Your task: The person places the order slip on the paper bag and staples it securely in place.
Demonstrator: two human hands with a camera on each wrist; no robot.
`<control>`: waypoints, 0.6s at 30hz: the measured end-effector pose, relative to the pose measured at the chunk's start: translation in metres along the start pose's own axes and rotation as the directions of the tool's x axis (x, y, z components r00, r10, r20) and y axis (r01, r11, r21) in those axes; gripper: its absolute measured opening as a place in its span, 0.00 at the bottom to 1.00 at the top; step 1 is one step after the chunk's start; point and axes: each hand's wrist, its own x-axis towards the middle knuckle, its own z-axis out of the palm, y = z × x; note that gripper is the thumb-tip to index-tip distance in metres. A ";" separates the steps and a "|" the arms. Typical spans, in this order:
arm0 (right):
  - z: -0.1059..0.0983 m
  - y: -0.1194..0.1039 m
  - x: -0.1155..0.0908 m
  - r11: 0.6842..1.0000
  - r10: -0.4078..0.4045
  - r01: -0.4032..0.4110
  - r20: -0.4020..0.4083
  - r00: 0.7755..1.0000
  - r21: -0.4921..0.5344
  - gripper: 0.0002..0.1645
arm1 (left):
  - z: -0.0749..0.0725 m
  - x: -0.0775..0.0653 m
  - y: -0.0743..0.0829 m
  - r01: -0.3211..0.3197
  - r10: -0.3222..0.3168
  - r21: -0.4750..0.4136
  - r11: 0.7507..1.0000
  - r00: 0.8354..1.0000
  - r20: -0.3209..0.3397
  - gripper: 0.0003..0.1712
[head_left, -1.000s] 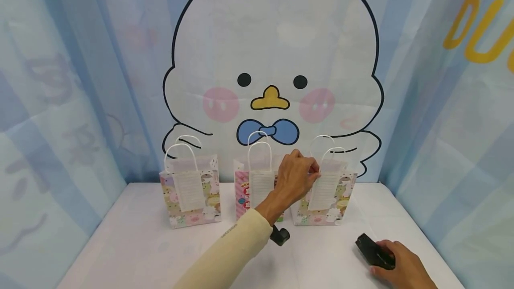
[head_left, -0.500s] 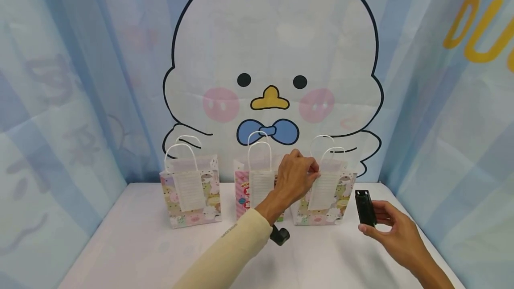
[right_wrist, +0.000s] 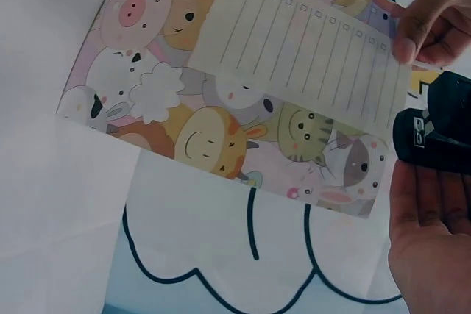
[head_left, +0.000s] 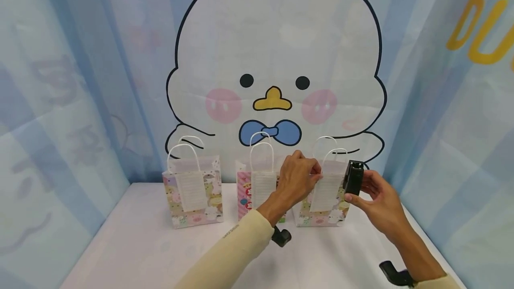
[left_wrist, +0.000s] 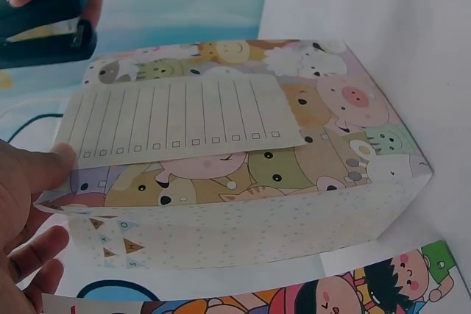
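My left hand pinches the top edge of the rightmost paper gift bag together with a lined checklist slip lying on its front. The bag has cartoon animals and white handles. In the left wrist view, the thumb of that hand presses on the end of the slip. My right hand grips a black stapler beside the bag's upper right corner. In the right wrist view the stapler's front end is close to the slip's top edge; whether they touch, I cannot tell.
An animal-print bag with a similar slip stands at the left. Between the two is a pink striped bag, also with a slip and partly behind my left arm. A printed curtain hangs behind the white table.
My right hand has lifted the stapler off the table at the right and carried it up and left to the rightmost bag. The left hand keeps its pinch on the bag's top edge.
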 end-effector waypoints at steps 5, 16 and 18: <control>0.005 -0.005 0.011 0.999 -0.019 0.019 0.004 1.000 0.026 0.37 | 0.001 0.000 0.001 0.005 -0.005 0.005 1.000 1.000 -0.002 0.06; 0.016 -0.006 0.034 0.999 -0.046 0.046 0.009 0.999 0.025 0.36 | 0.003 0.000 0.001 0.003 -0.003 -0.007 1.000 1.000 0.006 0.05; 0.019 -0.005 0.037 0.998 -0.052 0.052 0.021 0.998 0.020 0.36 | 0.003 0.000 0.000 0.004 -0.004 -0.010 1.000 1.000 0.008 0.05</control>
